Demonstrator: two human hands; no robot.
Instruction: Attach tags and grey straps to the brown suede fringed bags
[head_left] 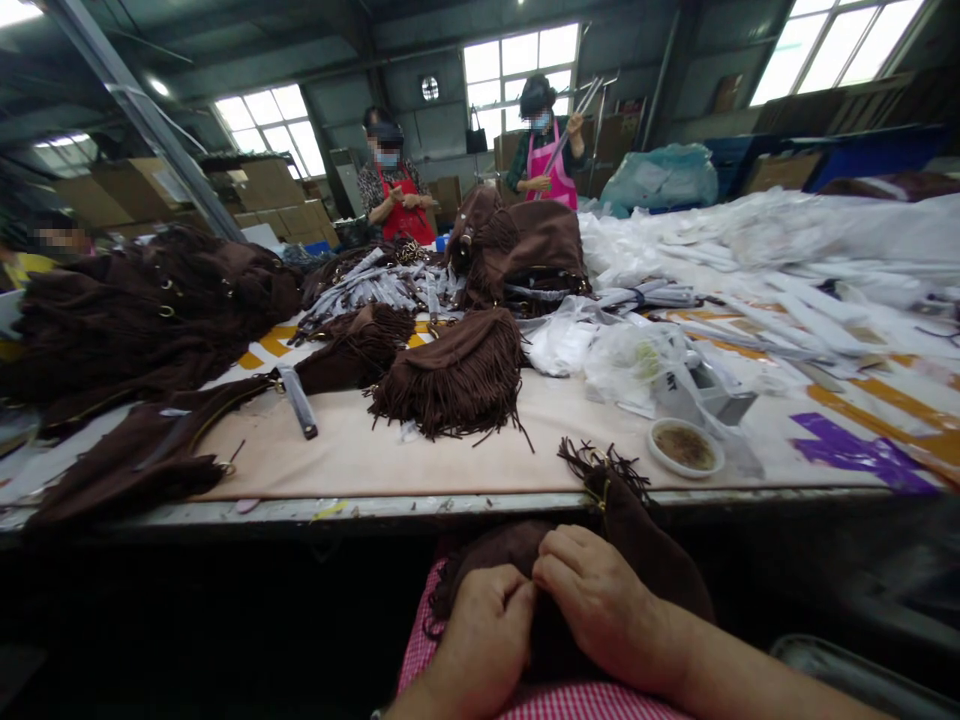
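A brown suede fringed bag [637,540] lies in my lap, below the table's front edge. My left hand [484,640] and my right hand [600,600] both rest on it side by side, fingers curled and pinching the fabric near its top. The bag's tassels stick up beside the table edge. A pink checked apron [570,700] shows under my wrists.
The worktable [450,455] carries another fringed bag [457,375], brown bag piles [142,310], wrapped straps [382,285], clear plastic bags [622,355] and a small white dish [685,447]. Two people [547,140] stand working at the far side; another sits at the left.
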